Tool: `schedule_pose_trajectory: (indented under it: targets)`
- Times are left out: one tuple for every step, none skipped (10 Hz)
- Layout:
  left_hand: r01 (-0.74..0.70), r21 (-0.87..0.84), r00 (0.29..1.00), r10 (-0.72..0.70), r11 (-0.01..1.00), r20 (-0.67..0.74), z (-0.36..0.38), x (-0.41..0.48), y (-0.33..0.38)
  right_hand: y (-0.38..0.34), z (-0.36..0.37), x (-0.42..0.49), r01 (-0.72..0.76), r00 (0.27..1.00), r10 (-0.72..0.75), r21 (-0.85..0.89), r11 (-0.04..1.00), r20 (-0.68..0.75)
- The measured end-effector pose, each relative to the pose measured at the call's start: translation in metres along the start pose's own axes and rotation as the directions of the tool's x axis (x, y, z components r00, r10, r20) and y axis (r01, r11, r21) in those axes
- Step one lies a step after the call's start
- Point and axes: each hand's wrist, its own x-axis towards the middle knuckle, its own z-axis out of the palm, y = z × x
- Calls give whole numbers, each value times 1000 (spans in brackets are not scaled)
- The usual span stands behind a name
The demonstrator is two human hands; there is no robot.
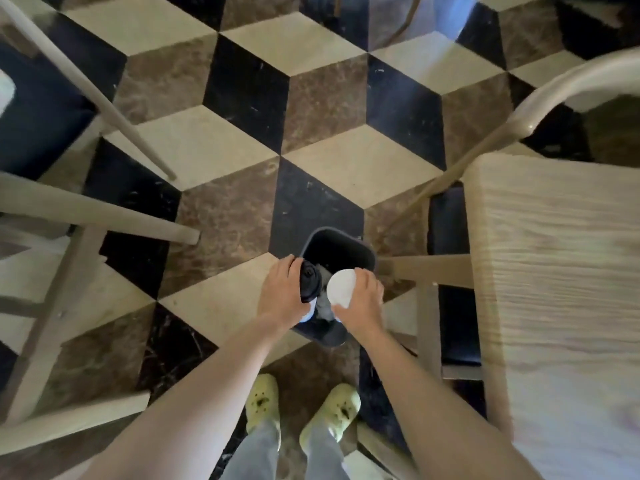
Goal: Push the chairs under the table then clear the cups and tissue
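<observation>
Looking straight down, I see my two bare arms reach over a small dark plastic waste bin [363, 252] that stands on the floor of cream, brown and black diamond tiles [311, 98]. My left hand [282, 292] has its fingers [291, 268] curled round a cup with a black lid [309, 280], its pale body showing just below the hand; the cup hangs tilted over the left part of the bin's mouth. My right hand [362, 301] has its fingers [369, 278] wrapped round a cup with a white round lid [342, 285], held over the right part of the bin's mouth, just beside the other cup. The two cups sit near each other, and I cannot tell whether they touch. Something grey and crumpled shows inside the bin between the cups, too blurred for me to name. To the right, close to the bin, stands a pale wooden chair with a woven cord seat [554, 271] and a curved back rail. To the left, pale wooden chair legs and rungs [97, 216] cross the floor, well apart from the bin. Below the arms I see grey trouser legs and a pair of yellow-green clogs [337, 407] planted on the tiles just short of the bin.
</observation>
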Motion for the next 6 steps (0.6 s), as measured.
schedule_pose_trajectory:
  targets:
    - [-26,22,998,25,999,53,43,18,-15,16,47,12,-6,1000,6,-56,998,-3]
    - [-84,81,993,77,993,88,75,35,-30,24,76,26,5,999,-8,-85,996,-32]
    - [-77,118,989,61,990,137,98,45,-41,29,95,39,-9,1000,6,-91,996,-26]
    - [-67,146,970,30,987,240,111,49,-48,34,103,45,-19,996,29,-117,993,79]
    - [-85,182,931,14,980,364,110,42,-46,33,103,35,-24,984,49,-149,989,170]
    - [-78,197,863,-33,977,505,96,35,-41,31,97,25,30,958,28,-199,980,285]
